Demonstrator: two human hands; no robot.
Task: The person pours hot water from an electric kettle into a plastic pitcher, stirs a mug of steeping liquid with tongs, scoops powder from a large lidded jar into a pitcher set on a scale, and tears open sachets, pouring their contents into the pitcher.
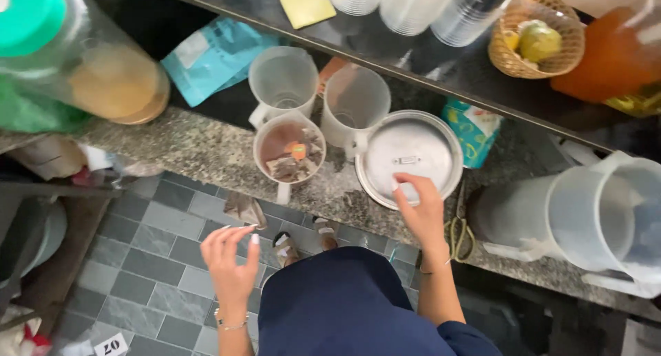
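Three clear plastic jugs (286, 80) are standing on the granite table (200, 149); the front jug (289, 149) is holding brown liquid and tea bags. The right hand (421, 208) is reaching over the steel pot lid (407, 156), fingers curled loosely. The left hand (231, 259) is hovering over the tiled floor (138, 259), pinching a small packet (244, 208). A teal pouch (213, 53) is lying behind, scissors (460, 225) beside the pot.
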